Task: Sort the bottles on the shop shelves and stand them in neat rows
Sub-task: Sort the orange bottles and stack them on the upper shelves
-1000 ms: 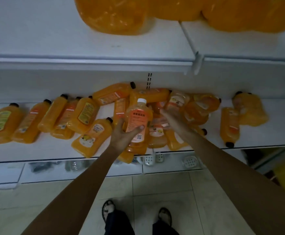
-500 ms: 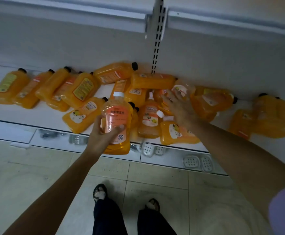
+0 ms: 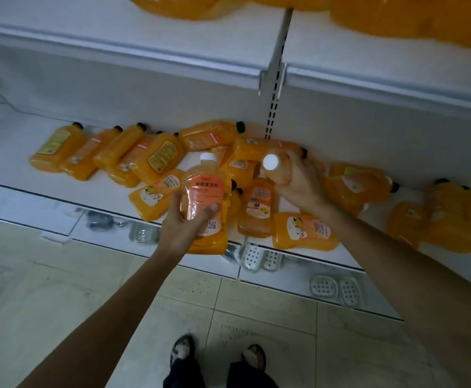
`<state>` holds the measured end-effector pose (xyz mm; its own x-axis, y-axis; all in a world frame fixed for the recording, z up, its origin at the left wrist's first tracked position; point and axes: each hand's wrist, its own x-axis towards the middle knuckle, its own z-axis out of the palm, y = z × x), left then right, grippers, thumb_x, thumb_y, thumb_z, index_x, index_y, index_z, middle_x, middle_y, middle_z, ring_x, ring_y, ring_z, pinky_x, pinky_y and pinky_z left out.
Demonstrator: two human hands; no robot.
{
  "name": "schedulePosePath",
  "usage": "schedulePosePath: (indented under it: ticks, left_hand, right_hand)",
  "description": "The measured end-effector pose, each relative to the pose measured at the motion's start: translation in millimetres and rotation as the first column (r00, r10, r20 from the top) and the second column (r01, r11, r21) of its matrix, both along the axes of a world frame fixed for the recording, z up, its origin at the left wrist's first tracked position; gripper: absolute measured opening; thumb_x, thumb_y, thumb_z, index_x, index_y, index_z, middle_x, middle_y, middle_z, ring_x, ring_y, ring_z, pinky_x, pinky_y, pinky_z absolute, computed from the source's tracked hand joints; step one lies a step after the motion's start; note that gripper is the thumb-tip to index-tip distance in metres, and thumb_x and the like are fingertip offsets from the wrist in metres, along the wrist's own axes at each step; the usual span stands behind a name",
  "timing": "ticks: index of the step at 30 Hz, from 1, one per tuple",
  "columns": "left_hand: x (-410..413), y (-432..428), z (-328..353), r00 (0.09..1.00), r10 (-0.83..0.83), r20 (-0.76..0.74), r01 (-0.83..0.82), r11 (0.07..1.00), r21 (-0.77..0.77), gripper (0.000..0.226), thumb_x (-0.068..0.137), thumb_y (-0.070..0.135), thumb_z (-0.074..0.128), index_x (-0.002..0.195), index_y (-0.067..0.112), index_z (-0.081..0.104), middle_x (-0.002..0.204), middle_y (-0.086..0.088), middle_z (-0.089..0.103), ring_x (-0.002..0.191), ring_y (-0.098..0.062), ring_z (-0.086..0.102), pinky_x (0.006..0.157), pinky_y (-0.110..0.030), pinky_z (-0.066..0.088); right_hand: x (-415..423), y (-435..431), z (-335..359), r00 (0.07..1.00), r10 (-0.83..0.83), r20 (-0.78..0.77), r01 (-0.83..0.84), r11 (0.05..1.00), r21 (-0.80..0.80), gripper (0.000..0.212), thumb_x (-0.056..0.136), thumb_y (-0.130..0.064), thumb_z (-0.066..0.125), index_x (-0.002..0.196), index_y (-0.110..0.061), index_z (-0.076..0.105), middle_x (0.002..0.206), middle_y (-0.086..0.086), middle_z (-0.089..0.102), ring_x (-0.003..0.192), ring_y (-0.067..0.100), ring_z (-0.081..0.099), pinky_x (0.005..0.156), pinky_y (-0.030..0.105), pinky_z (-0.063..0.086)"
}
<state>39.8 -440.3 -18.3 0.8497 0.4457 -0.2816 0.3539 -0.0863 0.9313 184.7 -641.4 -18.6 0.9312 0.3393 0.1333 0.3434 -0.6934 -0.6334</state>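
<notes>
Both hands are full; the left hand point(image 3: 181, 228) curls thumb and fingers round the middle of a pale orange see-through plastic bottle with a white cap and salmon label point(image 3: 205, 197), holding it upright with the label facing the wearer, below and left of the slotted metal upright point(image 3: 273, 113) at the back of the shelving; the right hand point(image 3: 298, 186) grips a second pale orange white-capped bottle point(image 3: 280, 170) just below the upright, tipped so its cap points at the camera, raised over the heap.

That heap of deeper orange flat plastic bottles point(image 3: 301, 231) lies jumbled on the white metal shelf point(image 3: 18, 175) beneath the upright, labels every way; left of the upright, black-capped orange bottles point(image 3: 111, 155) lie on their sides, leaning against each other; far right of it, bulky orange jugs point(image 3: 452, 219) lie tumbled.

The two held bottles look alike, so the likely step is pulling one kind out of the mix; gripping each by the body leaves its base free to be stood down.

None of the shelf's bottles visibly stands in a neat row, so the task seems early.

Below the upright, white slotted soap dishes point(image 3: 259, 257) sit on a lower shelf.
</notes>
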Motion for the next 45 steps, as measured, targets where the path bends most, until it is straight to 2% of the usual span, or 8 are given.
schedulePosePath:
  ticks: [7, 12, 18, 25, 29, 34, 42, 45]
  left_hand:
    - [-16, 10, 59, 0.987, -0.005, 0.158, 0.002, 1.000, 0.016, 0.068, 0.077, 0.040, 0.069, 0.133, 0.026, 0.035, 0.114, 0.001, 0.055, 0.090, -0.014, 0.060, 0.069, -0.023, 0.049]
    - [-49, 27, 105, 0.965, -0.070, 0.254, 0.058, 0.997, 0.055, 0.076, 0.074, 0.043, 0.069, 0.138, 0.026, 0.032, 0.117, 0.002, 0.055, 0.095, -0.017, 0.060, 0.074, -0.026, 0.049]
    - [-95, 37, 161, 0.922, -0.153, 0.356, 0.129, 0.987, 0.092, 0.068, 0.079, 0.033, 0.068, 0.136, 0.022, 0.032, 0.109, 0.004, 0.052, 0.081, -0.001, 0.056, 0.060, -0.015, 0.044]
    - [-106, 33, 231, 0.864, -0.214, 0.455, 0.168, 0.976, 0.141, 0.064, 0.082, 0.038, 0.065, 0.135, 0.023, 0.033, 0.107, 0.003, 0.053, 0.077, -0.001, 0.056, 0.057, -0.016, 0.045]
    - [-89, 41, 268, 0.855, -0.234, 0.462, 0.169, 0.969, 0.179, 0.066, 0.081, 0.045, 0.063, 0.135, 0.022, 0.031, 0.114, -0.004, 0.058, 0.086, -0.016, 0.062, 0.070, -0.028, 0.052]
    - [-44, 56, 304, 0.873, -0.170, 0.457, 0.101, 0.980, 0.171, 0.068, 0.082, 0.048, 0.061, 0.136, 0.018, 0.032, 0.125, -0.007, 0.055, 0.098, -0.021, 0.058, 0.079, -0.033, 0.047]
    - [34, 71, 331, 0.910, -0.211, 0.358, 0.113, 0.955, 0.275, 0.065, 0.083, 0.048, 0.061, 0.133, 0.015, 0.035, 0.124, -0.010, 0.056, 0.098, -0.025, 0.058, 0.082, -0.036, 0.050]
    - [68, 58, 340, 0.923, -0.303, 0.235, 0.190, 0.894, 0.406, 0.064, 0.085, 0.047, 0.058, 0.134, 0.012, 0.036, 0.126, -0.013, 0.054, 0.107, -0.028, 0.056, 0.086, -0.037, 0.048]
  right_hand:
    - [-71, 8, 72, 0.927, 0.052, -0.372, 0.096, 0.925, 0.368, 0.032, 0.074, -0.004, 0.072, 0.099, -0.019, 0.059, 0.088, -0.011, 0.060, 0.083, 0.006, 0.057, 0.070, 0.015, 0.046]
    - [-120, 9, 103, 0.879, 0.049, -0.474, 0.229, 0.829, 0.510, 0.031, 0.075, -0.010, 0.069, 0.103, -0.020, 0.064, 0.106, 0.002, 0.068, 0.103, 0.021, 0.061, 0.089, 0.038, 0.048]
    - [-173, 19, 151, 0.919, 0.062, -0.389, 0.196, 0.785, 0.588, 0.031, 0.084, -0.012, 0.061, 0.115, -0.014, 0.059, 0.103, 0.009, 0.069, 0.098, 0.028, 0.066, 0.085, 0.041, 0.053]
    - [-198, 28, 231, 0.974, 0.019, -0.225, 0.144, 0.713, 0.687, 0.025, 0.095, -0.026, 0.050, 0.117, -0.017, 0.055, 0.100, 0.005, 0.066, 0.079, 0.014, 0.065, 0.055, 0.016, 0.051]
    - [-184, 28, 273, 0.995, -0.043, -0.087, 0.093, 0.665, 0.741, 0.047, 0.099, -0.029, 0.044, 0.144, -0.030, 0.033, 0.131, 0.004, 0.052, 0.100, 0.017, 0.063, 0.060, 0.016, 0.052]
    - [-145, 21, 306, 0.996, -0.081, -0.027, 0.075, 0.667, 0.741, 0.041, 0.101, -0.027, 0.038, 0.142, -0.026, 0.033, 0.121, -0.003, 0.052, 0.089, 0.004, 0.059, 0.059, 0.014, 0.049]
    - [-35, 22, 333, 0.986, -0.098, -0.138, 0.167, 0.686, 0.708, 0.071, 0.077, -0.032, 0.075, 0.136, -0.023, 0.037, 0.120, 0.007, 0.058, 0.095, 0.023, 0.065, 0.061, 0.027, 0.053]
    - [5, 21, 341, 0.982, -0.159, -0.098, 0.185, 0.757, 0.627, 0.060, 0.078, -0.029, 0.075, 0.129, -0.018, 0.045, 0.113, 0.006, 0.061, 0.090, 0.021, 0.065, 0.060, 0.025, 0.053]
